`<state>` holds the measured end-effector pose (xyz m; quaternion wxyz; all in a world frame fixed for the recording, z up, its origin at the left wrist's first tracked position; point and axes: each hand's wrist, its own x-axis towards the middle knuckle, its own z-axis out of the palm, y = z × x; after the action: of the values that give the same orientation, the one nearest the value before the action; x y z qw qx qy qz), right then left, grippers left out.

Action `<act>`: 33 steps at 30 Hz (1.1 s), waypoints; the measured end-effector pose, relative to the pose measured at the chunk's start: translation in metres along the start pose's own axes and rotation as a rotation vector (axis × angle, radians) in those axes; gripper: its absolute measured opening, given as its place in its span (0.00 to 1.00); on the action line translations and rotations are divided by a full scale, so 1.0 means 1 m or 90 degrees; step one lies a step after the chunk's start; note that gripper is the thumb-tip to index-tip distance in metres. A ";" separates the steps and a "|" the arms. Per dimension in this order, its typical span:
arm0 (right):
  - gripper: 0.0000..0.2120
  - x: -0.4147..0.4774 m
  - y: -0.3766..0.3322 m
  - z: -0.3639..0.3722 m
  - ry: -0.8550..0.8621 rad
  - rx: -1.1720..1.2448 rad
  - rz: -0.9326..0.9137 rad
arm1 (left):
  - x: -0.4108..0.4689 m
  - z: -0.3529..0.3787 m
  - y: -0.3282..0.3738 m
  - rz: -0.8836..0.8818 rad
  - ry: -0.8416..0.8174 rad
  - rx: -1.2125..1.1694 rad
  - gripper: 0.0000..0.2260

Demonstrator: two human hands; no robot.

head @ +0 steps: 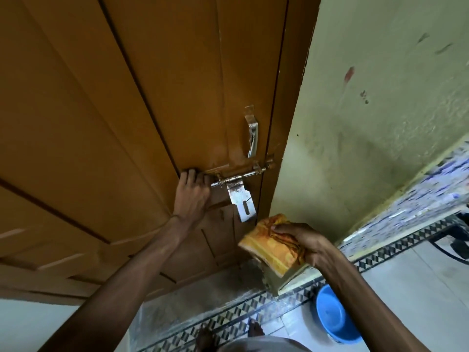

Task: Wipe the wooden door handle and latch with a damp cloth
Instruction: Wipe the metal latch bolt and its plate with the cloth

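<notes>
A brown wooden door (pixel 127 110) carries a shiny metal pull handle (pixel 252 133) near its right edge. Below it runs a metal sliding latch (pixel 241 177) with a hasp plate (pixel 243 204) hanging down. My left hand (pixel 194 191) rests against the door at the latch's left end, fingers curled beside the bolt. My right hand (pixel 307 242) holds a bunched orange and yellow cloth (pixel 271 246) just below and to the right of the hasp, not touching the door.
A pale green wall (pixel 380 97) meets the door's right edge. A blue plastic basin (pixel 335 316) sits on the tiled floor at lower right. A patterned tile border (pixel 253 316) runs along the floor, and my feet show at the bottom.
</notes>
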<state>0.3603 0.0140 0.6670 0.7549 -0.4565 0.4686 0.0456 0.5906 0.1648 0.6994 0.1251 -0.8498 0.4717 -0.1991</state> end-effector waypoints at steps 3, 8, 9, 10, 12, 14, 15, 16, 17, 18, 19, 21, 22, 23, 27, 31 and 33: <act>0.24 -0.004 0.001 -0.003 0.033 0.080 -0.011 | -0.002 -0.003 0.002 -0.004 -0.025 0.015 0.06; 0.09 -0.009 -0.022 0.016 0.047 0.270 -0.060 | -0.002 -0.010 0.004 -0.028 -0.049 0.029 0.08; 0.10 -0.008 -0.027 0.024 0.051 0.284 -0.080 | -0.002 -0.012 0.003 -0.026 -0.057 0.026 0.08; 0.09 -0.006 -0.031 0.034 0.061 0.276 -0.109 | -0.002 -0.014 0.003 -0.023 -0.070 0.025 0.09; 0.10 -0.002 -0.035 0.060 0.128 0.181 -0.242 | -0.003 -0.019 0.003 -0.025 -0.101 0.019 0.11; 0.21 -0.002 -0.040 0.089 0.225 0.050 -0.442 | -0.003 -0.027 0.002 -0.032 -0.129 0.000 0.13; 0.24 0.001 -0.043 0.101 0.258 -0.024 -0.526 | -0.002 -0.030 0.002 -0.035 -0.146 -0.006 0.14; 0.26 0.007 -0.045 0.110 0.299 -0.108 -0.589 | -0.002 -0.032 0.001 -0.037 -0.158 -0.006 0.16; 0.27 0.014 -0.047 0.115 0.343 -0.204 -0.629 | -0.002 -0.032 0.000 -0.037 -0.160 -0.002 0.19; 0.27 0.022 -0.049 0.119 0.385 -0.302 -0.646 | -0.002 -0.032 -0.001 -0.037 -0.162 0.002 0.22; 0.28 0.031 -0.048 0.120 0.416 -0.395 -0.651 | -0.001 -0.032 -0.001 -0.039 -0.171 0.002 0.25; 0.29 0.041 -0.044 0.125 0.417 -0.534 -0.665 | -0.002 -0.032 0.000 -0.051 -0.186 -0.007 0.26; 0.30 0.044 -0.042 0.127 0.384 -0.575 -0.676 | -0.002 -0.032 0.001 -0.057 -0.187 -0.012 0.24; 0.30 0.044 -0.040 0.128 0.349 -0.609 -0.693 | -0.002 -0.031 0.001 -0.059 -0.177 -0.014 0.20; 0.21 0.042 -0.049 0.110 0.357 -0.583 -0.730 | -0.003 -0.025 -0.002 -0.044 -0.137 -0.024 0.15; 0.17 0.035 -0.057 0.105 0.491 -0.414 -0.650 | -0.003 -0.025 0.000 -0.051 -0.143 -0.035 0.16; 0.19 0.032 -0.046 0.123 0.460 -0.462 -0.653 | -0.003 -0.024 0.000 -0.053 -0.140 -0.029 0.16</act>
<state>0.4830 0.0662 0.6905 0.2803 -0.8273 0.3712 -0.3151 0.5778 0.1667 0.7203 0.1484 -0.8880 0.4238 -0.0990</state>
